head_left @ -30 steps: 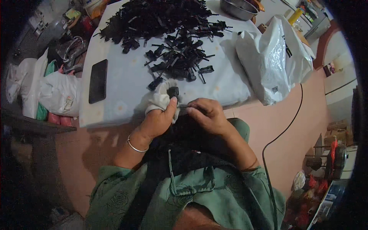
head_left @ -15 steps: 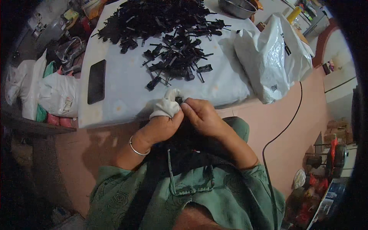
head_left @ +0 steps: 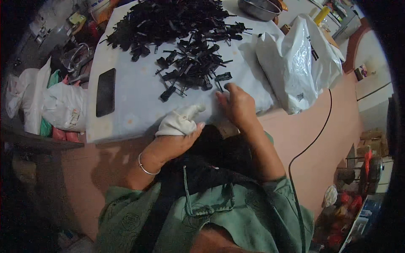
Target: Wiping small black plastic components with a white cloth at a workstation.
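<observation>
Many small black plastic parts with thin protruding rods lie heaped on a pale-covered table [head_left: 139, 84]; a looser cluster of black parts [head_left: 190, 67] spreads toward me. My left hand [head_left: 179, 126] is at the near table edge, its fingers covered by a white cloth glove and its thumb bare. Those fingers stretch forward, apart from the thumb, with nothing visible between them. My right hand [head_left: 240, 103] is bare and over the table, fingers apart, just short of a single black part [head_left: 223, 76] at the cluster's right edge. Its fingertips are slightly blurred.
A black phone [head_left: 106, 92] lies on the table's left side. On the right stands a large white plastic bag [head_left: 291, 63], with a metal bowl [head_left: 259, 9] behind it. Filled bags [head_left: 65, 103] sit left of the table. A black cable [head_left: 312, 145] runs down the right.
My hands were together at the near edge around a small dark piece, which no longer shows. They have parted, and my right hand has moved forward and right toward the cluster.
</observation>
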Tool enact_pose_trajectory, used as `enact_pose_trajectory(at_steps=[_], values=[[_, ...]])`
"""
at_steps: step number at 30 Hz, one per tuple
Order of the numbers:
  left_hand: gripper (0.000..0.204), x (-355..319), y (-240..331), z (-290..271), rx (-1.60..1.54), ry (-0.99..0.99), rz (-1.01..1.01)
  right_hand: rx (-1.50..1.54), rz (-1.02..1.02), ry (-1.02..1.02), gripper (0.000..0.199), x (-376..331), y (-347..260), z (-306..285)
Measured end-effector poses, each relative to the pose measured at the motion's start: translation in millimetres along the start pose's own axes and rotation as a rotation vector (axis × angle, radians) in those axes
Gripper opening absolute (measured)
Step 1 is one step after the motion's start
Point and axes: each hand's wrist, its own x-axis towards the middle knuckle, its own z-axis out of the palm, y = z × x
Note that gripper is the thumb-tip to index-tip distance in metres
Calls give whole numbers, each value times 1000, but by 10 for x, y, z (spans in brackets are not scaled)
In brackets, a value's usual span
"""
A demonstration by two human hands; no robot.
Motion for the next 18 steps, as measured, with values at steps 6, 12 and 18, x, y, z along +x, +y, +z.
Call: enact_pose_trajectory(at_steps=[6, 12, 18], values=[[25, 34, -23, 4, 71, 187, 102, -92, 47, 29, 13, -49, 101, 13], [23, 193, 99, -17, 242, 407, 422, -110, -375, -30, 12, -239, -160, -308], [21, 368, -63, 77, 106, 283, 153, -81, -395, -142, 14, -127, -108, -178]])
